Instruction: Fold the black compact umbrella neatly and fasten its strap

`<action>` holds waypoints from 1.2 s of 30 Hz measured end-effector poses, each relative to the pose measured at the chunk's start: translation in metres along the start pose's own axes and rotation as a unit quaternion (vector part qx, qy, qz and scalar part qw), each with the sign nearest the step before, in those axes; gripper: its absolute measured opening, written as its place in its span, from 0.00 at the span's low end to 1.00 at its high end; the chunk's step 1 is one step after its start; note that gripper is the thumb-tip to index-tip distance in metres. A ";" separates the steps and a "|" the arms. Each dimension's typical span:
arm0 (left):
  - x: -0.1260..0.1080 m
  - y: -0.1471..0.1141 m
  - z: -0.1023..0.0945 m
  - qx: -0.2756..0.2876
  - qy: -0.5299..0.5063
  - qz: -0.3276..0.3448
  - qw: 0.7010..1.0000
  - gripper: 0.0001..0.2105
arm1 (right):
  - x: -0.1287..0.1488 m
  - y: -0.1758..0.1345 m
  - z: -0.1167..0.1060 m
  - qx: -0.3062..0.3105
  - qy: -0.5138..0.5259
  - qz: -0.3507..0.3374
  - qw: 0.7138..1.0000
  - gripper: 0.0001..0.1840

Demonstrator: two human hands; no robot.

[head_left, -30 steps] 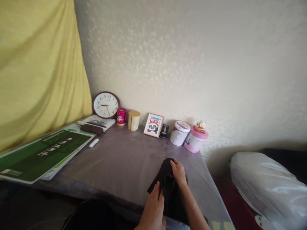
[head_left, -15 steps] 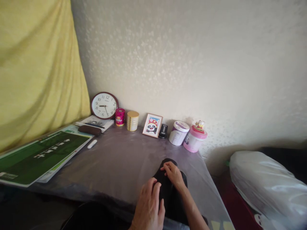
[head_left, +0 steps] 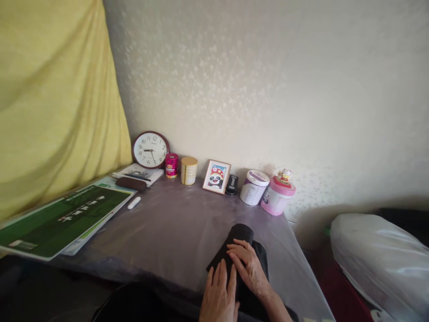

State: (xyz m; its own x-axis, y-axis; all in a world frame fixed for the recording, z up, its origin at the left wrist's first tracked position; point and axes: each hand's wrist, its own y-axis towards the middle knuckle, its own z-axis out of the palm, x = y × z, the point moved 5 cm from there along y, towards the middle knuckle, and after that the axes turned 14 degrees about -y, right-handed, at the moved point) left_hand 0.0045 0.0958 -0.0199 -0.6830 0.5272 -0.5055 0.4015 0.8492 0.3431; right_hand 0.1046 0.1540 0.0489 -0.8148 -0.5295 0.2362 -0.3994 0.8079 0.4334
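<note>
Right now you have both hands on the black cloth (head_left: 241, 231), which lies toward the near right corner of the tabletop (head_left: 174, 228). Your left hand (head_left: 219, 286) lies over the part closest to the near edge, its fingers straight and fairly close together, palm down and not visibly gripping anything. Your right hand (head_left: 248, 266) reaches across from the right edge, fingers slightly bent and resting on the cloth beside the left fingertips; whether it pinches any fabric, I cannot tell.

As for how far along you are, I would call it partway. The end facing the far edge already looks gathered into a compact, rounded shape, with one narrow layer on top and another showing out to its right (dark on dark, so the layering is only my best reading). What seems left is that right-hand layer, which does not line up with the top one, and the portion under your hands and right forearm, whose state is hidden. I cannot say whether any of it hangs past the near edge.

Well apart from your hands, the picture frame (head_left: 216, 177) leans near the middle of the far edge, and a pink-lidded tub (head_left: 276, 199) stands by the far right corner.
</note>
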 end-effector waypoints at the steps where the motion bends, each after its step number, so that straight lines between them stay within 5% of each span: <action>1: 0.000 0.000 0.003 -0.005 0.006 -0.012 1.000 0.35 | -0.007 0.000 0.003 -0.006 -0.012 -0.002 1.000 0.13; 7: 0.000 0.003 0.019 -0.037 0.005 -0.095 0.995 0.38 | -0.058 0.022 0.025 -0.016 -0.030 0.050 0.998 0.17; 13: 0.005 0.004 0.014 0.040 -0.045 -0.090 0.994 0.36 | -0.098 0.043 0.029 -0.007 -0.022 0.163 0.986 0.21; 20: -0.007 0.002 -0.020 0.141 -0.120 -0.136 0.973 0.40 | -0.138 -0.023 -0.008 -0.026 -0.075 0.395 0.915 0.22; 26: -0.011 0.000 -0.031 0.117 -0.144 -0.142 0.972 0.44 | -0.135 -0.073 -0.012 0.010 0.082 0.475 0.876 0.19; 36: -0.006 0.002 -0.042 0.060 -0.168 -0.166 0.970 0.41 | -0.118 -0.054 -0.013 0.022 0.014 0.473 0.881 0.26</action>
State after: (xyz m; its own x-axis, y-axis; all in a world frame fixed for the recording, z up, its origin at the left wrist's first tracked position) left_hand -0.0157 0.0933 0.0172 -0.5576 0.1882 -0.8085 0.2766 0.9604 0.0329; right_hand 0.2281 0.1694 0.0084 -0.7810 0.3802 0.4954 0.4357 0.9001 -0.0040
